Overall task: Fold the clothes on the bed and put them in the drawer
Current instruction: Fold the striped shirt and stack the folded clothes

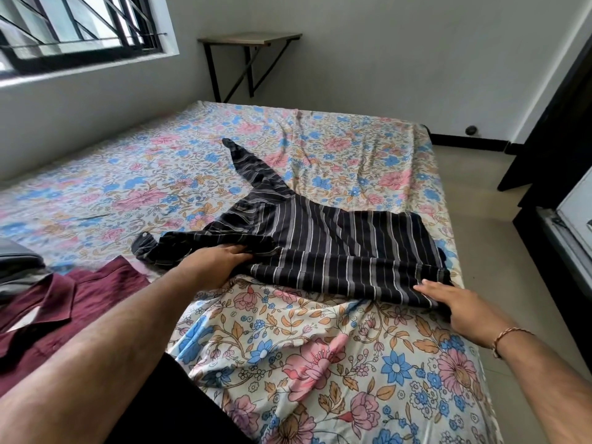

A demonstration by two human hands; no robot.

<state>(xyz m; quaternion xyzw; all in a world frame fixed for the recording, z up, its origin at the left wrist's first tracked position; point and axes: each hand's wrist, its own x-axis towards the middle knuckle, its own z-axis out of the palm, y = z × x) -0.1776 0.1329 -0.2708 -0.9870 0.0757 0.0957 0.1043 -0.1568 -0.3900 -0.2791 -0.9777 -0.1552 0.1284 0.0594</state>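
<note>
A black shirt with white stripes (pixel 336 248) lies spread on the floral bed sheet (pixel 320 363), one sleeve stretched toward the far side and the other bunched at the left. My left hand (pixel 221 261) grips the shirt's fabric near the collar and shoulder. My right hand (pixel 455 307) lies flat with straight fingers on the shirt's lower hem at the right. A maroon shirt (pixel 51 315) lies at the left edge of the bed.
A dark grey item (pixel 16 257) sits above the maroon shirt at the far left. A small wall-mounted table (pixel 250 40) stands behind the bed. The tiled floor (pixel 499 251) and dark furniture (pixel 557 149) are on the right. A window is at top left.
</note>
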